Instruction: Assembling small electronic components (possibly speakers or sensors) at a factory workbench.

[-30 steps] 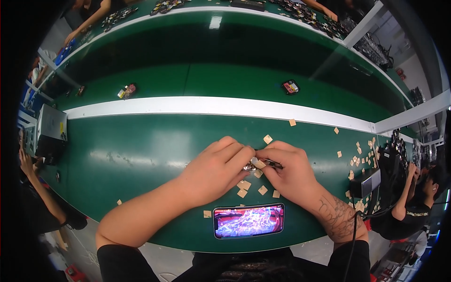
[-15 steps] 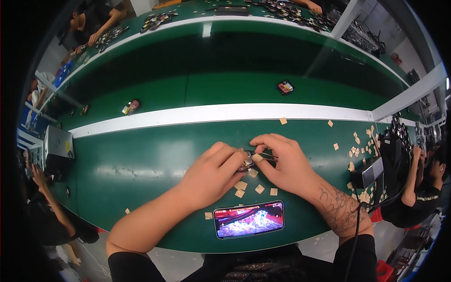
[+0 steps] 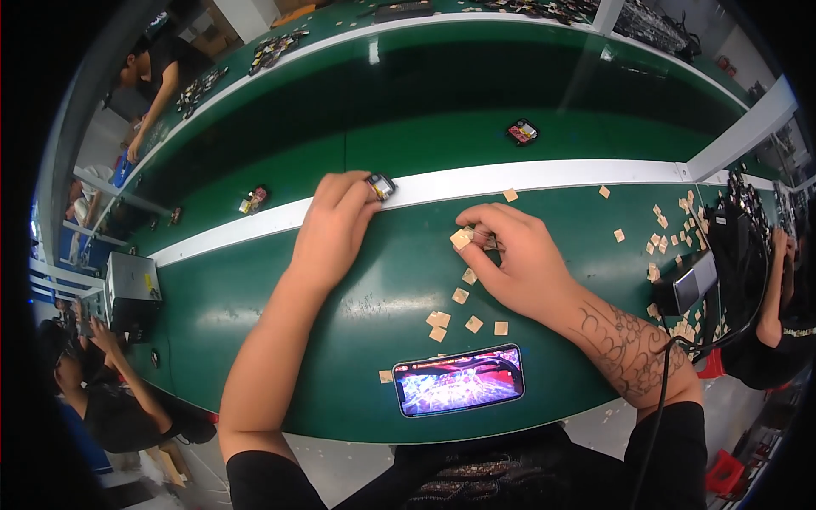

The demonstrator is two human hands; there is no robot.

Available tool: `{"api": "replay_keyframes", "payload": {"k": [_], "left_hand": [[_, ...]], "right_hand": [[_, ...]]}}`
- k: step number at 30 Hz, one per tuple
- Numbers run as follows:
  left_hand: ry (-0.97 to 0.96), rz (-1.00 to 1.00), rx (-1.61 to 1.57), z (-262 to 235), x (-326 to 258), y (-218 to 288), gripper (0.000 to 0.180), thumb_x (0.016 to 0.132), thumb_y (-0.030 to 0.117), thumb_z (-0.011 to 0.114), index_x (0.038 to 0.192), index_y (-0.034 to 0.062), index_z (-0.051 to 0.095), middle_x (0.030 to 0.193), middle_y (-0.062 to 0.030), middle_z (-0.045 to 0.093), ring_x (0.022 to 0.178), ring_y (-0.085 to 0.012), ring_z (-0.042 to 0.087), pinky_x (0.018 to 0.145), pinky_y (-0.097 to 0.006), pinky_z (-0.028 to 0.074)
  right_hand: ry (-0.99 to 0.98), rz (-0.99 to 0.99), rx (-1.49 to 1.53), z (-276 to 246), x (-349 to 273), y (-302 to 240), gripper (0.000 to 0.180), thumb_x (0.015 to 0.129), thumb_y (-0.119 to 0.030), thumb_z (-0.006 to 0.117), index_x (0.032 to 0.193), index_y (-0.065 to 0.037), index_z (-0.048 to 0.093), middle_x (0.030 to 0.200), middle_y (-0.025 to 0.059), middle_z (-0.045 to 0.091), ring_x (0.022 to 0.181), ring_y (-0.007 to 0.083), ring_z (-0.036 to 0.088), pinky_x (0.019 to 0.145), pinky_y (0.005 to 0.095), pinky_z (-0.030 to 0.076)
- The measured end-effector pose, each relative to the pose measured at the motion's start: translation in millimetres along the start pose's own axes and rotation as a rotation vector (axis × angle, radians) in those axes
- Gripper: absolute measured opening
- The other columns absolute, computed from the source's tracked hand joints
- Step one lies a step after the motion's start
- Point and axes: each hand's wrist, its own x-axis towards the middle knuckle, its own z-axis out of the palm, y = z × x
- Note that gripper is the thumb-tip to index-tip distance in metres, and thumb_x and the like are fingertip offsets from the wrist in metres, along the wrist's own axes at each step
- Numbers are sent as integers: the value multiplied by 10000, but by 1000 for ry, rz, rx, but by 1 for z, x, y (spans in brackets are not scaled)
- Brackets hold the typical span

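Note:
My left hand (image 3: 333, 223) reaches forward over the white rail. Its fingertips are closed on a small electronic module (image 3: 382, 186) with a black frame and silver and yellow parts. My right hand (image 3: 520, 259) hovers over the near side of the green bench, thumb and fingers pinched. A tan square piece (image 3: 461, 239) shows at its thumb tip. Something thin and shiny lies inside the curled fingers; its kind is hidden. Several loose tan squares (image 3: 473, 324) are scattered below that hand. In front of me lies a phone (image 3: 460, 381) with a lit, colourful screen.
The white rail (image 3: 476, 179) separates my bench from a green belt-like strip (image 3: 433, 149). On it sit a module (image 3: 522, 131) at right and another (image 3: 254, 200) at left. A black box-shaped device (image 3: 687, 283) with cables stands right, a grey box (image 3: 133, 285) left. Co-workers sit around.
My left hand has carried the module forward and left, from beside my right hand to the rail. My right hand has moved slightly forward, the tan square still at its thumb.

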Motion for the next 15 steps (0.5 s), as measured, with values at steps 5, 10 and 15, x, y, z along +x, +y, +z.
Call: {"api": "replay_keyframes", "payload": {"k": [5,10,15], "left_hand": [[45,-3,185,10,37,-57,128,953,38,746,1033,-25,669,1204,-187,721,1067,-405,662,941,-467,551],[-38,-172,120,16,49,-70,148,969,50,745,1097,-2,692,1231,-181,734,1175,-403,665,986,-454,550],[-30,-154,210,-3,32,-83,347,947,161,803,1277,103,709,1412,-181,671,1350,-416,588,1126,-486,492]], "right_hand": [[5,-30,-26,4,0,3,262,942,-131,761,1168,-16,698,946,135,724,840,295,757,727,397,605],[4,-14,-33,1,-2,5,267,952,-149,761,1173,-14,697,990,141,732,866,299,771,730,411,608],[3,-53,-57,-1,-2,9,286,941,-63,768,1209,6,701,967,116,706,855,227,739,766,337,608]]}}
